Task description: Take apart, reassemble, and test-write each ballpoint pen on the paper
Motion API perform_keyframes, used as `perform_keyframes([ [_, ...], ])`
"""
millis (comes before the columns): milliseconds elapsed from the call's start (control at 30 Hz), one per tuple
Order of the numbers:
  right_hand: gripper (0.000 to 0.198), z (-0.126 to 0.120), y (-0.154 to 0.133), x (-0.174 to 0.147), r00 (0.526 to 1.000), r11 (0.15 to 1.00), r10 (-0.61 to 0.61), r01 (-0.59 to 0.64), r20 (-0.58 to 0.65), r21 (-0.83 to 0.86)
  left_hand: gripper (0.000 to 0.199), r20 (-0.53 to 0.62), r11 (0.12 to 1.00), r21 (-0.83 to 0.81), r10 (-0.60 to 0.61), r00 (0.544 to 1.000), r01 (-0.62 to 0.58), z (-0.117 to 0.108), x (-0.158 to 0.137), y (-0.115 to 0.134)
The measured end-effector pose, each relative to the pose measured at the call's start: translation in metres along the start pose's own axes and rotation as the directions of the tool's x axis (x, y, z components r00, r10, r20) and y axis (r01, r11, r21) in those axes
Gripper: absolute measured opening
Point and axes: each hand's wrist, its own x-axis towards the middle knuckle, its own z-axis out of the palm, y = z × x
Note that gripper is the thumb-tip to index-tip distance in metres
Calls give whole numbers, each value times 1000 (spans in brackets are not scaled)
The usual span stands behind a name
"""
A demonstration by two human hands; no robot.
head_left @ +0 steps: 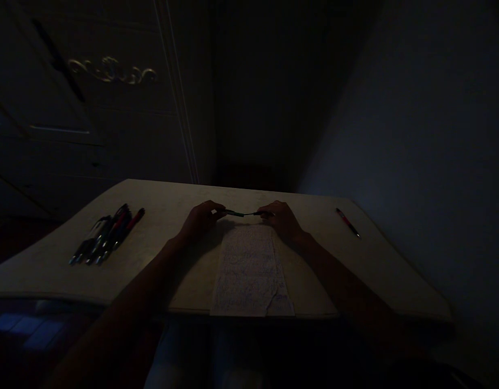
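Just past twelve o'clock of the paper sheet point(247, 273), the left hand point(201, 220) is pinching a slim, greenish pen barrel point(235, 213), its free end jutting from the fingertips toward three o'clock. Facing it, the right hand point(285, 220) is gripping a dark pen piece point(257, 213), its thin tip pointing to nine; whether the two are touching, I can't tell in this gloom. The sheet is lying creased, covered in scribble, ragged along its right side. Glossy pens point(107, 235) are bunching toward ten on the pale, smooth tabletop point(172, 202); a red-and-dark pen point(348, 222) is resting at two.
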Motion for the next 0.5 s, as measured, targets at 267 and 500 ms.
perform_keyframes([
  [267, 23, -2, 5, 0, 999, 999, -5, 6, 38, -41, 23, 15, 999, -3, 49, 999, -49, -1, 0, -14],
  [500, 21, -1, 12, 1, 999, 998, -24, 26, 41, -58, 22, -12, 998, -14, 67, 998, -67, -5, -2, -9],
])
